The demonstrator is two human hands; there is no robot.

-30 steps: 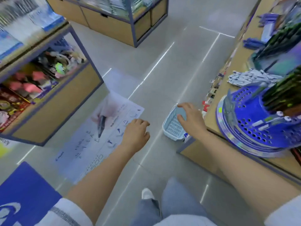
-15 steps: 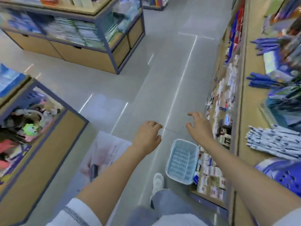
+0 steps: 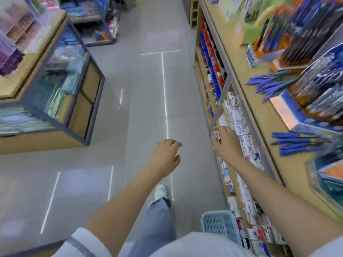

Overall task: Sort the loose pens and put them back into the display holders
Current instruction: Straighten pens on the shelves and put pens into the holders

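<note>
Along the pale wooden shelf top (image 3: 263, 123) on the person's right, a farther heap of loose blue plastic pens (image 3: 267, 84) and a nearer heap of blue pens (image 3: 297, 143) lie unsorted on either side of the blue-based display holder (image 3: 285, 112) crowded with dark pens. Neither hand holds anything: the left hand (image 3: 165, 158) hangs over the grey tiled floor (image 3: 148, 89) with fingers loosely curled, and the right hand (image 3: 225, 145), fingers spread, reaches past the small white boxes (image 3: 243, 138) on the lower shelf, below and apart from both heaps. Judging by this, nearly all the sorting and refilling is left to do.
</note>
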